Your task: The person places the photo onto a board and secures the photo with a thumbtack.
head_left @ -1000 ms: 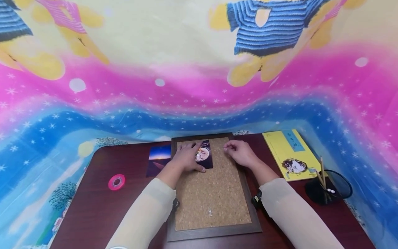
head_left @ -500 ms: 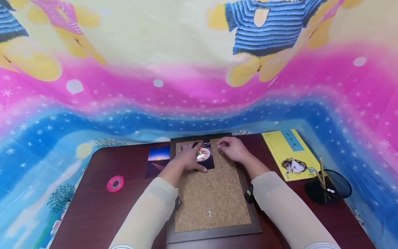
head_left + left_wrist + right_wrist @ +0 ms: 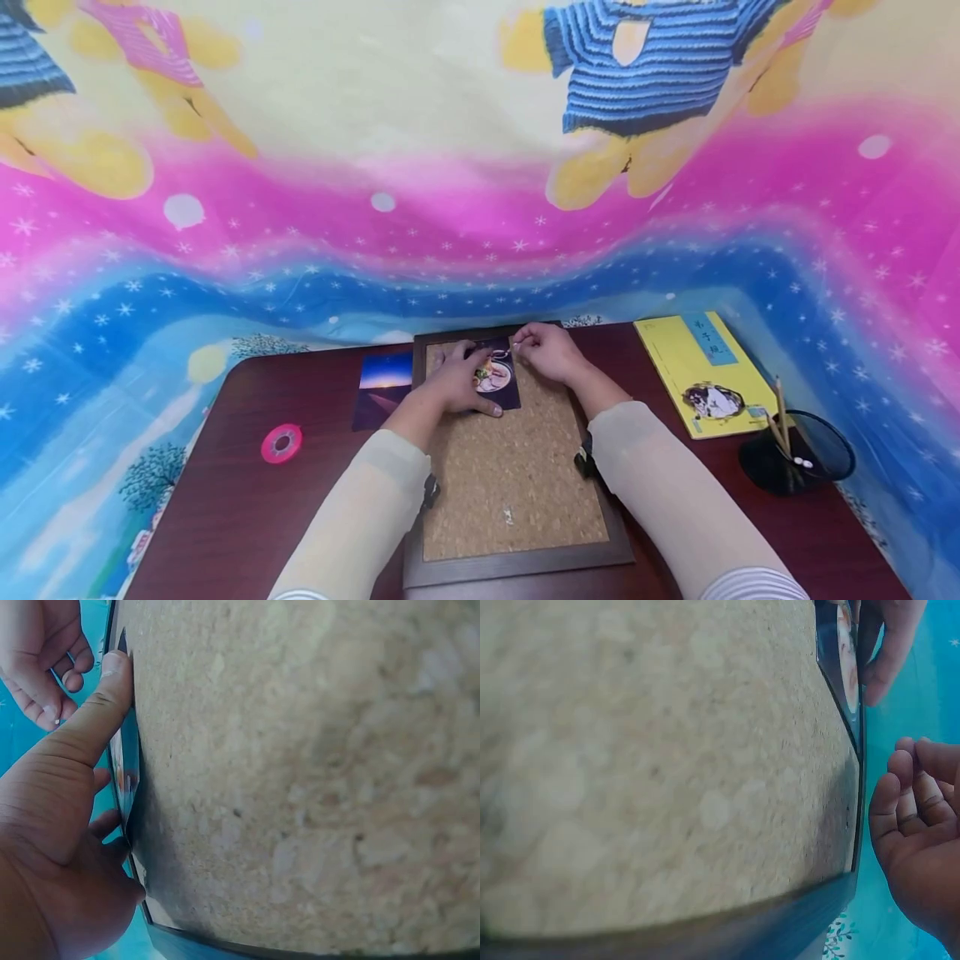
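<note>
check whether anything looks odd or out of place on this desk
One small oddity: a few tiny pale bits sit on the near end of the cork board, away from the food photo under the left hand. They're too small to identify.

A dark food photo lies far up the framed corkboard.

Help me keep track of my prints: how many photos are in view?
2. The food photo is on the corkboard, partly covered by the left hand; the sky photo lies on the table, beside the corkboard's left edge. Any underneath would be hidden.
</note>
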Motion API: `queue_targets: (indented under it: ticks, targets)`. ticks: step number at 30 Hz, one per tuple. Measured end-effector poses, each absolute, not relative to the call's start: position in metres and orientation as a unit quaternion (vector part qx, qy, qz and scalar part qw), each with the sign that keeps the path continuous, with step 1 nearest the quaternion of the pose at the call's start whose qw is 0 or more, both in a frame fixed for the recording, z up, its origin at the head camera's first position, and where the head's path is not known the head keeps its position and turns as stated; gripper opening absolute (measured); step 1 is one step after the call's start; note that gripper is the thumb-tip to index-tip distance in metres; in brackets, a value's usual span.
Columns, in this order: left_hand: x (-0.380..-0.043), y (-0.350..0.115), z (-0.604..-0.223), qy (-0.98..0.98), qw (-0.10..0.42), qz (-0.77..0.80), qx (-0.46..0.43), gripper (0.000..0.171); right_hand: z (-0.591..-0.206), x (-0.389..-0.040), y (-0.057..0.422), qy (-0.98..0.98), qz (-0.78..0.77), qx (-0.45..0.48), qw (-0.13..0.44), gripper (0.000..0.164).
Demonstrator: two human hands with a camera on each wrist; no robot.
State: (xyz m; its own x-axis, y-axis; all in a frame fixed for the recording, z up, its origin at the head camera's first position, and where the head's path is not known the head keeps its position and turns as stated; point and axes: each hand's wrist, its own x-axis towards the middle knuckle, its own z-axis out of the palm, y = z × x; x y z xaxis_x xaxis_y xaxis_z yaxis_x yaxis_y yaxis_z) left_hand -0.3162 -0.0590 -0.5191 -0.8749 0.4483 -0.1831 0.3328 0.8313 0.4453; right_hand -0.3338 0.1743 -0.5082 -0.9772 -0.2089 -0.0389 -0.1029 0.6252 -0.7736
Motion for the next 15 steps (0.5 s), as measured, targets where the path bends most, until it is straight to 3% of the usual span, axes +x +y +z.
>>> queue_targets:
  ticks: [15]
  targets:
    - [-0.316, -0.057, -0.526, 0.946, 0.116, 0.163, 0.255, 0.112, -0.510, -0.355, 0.155, 0.915, -0.385, -0.101, 0.061, 0.021]
